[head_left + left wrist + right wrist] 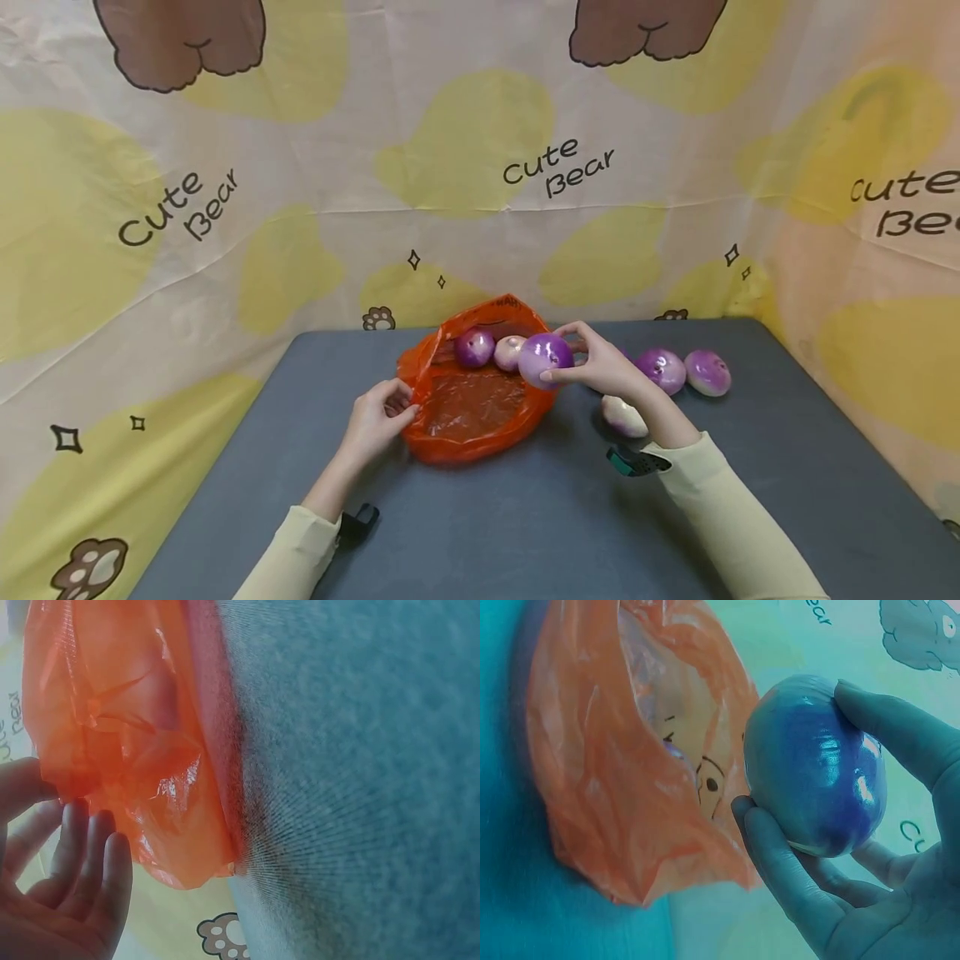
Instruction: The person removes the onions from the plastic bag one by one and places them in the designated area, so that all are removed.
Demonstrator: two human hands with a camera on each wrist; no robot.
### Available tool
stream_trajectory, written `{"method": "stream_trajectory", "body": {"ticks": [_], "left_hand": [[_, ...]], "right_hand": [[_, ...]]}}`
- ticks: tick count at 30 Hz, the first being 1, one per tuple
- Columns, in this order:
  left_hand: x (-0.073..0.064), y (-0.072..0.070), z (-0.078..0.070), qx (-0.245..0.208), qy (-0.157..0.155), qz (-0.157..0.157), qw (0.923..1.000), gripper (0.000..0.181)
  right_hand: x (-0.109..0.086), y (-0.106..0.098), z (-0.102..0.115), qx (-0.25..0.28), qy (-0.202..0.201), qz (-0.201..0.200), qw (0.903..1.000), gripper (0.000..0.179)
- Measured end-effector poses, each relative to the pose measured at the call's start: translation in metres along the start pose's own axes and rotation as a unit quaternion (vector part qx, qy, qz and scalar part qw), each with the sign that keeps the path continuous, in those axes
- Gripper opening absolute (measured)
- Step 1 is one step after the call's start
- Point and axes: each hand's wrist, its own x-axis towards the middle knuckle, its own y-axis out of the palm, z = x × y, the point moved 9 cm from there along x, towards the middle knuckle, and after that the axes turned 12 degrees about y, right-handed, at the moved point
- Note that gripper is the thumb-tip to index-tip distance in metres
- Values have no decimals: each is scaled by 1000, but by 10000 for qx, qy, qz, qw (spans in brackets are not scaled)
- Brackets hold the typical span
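Note:
An orange plastic bag (457,452) stands with its mouth spread towards me in the head view. Inside lie a purple onion (474,347) and a paler onion (509,354). My left hand (378,417) pinches the bag's left rim; in the left wrist view the thumb and index finger (73,825) meet at the plastic. My right hand (606,367) grips a shiny purple onion (542,367) between thumb and fingers, overlapping the bag's right edge in the head view. The right wrist view shows this held onion (817,769) beside the bag's mouth.
Right of the bag, two purple onions (662,371) (707,372) sit on the grey table (480,533). A whitish onion (624,417) lies nearer, partly behind the right wrist. A printed cloth (465,150) hangs behind and beside the table.

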Motion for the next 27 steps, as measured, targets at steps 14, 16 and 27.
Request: {"method": "stream_trajectory", "body": {"ticks": [14, 16, 27], "left_hand": [[-1, -4, 4, 4, -252, -29, 9997, 13], [-2, -4, 4, -27, -301, -25, 9995, 14], [-4, -3, 6, -387, -316, -70, 9987, 21]], "right_hand": [[-20, -34, -22, -7, 81, -145, 9999, 73], [-24, -40, -26, -37, 114, -181, 9998, 73], [-54, -74, -45, -70, 181, -302, 9994, 69]]}}
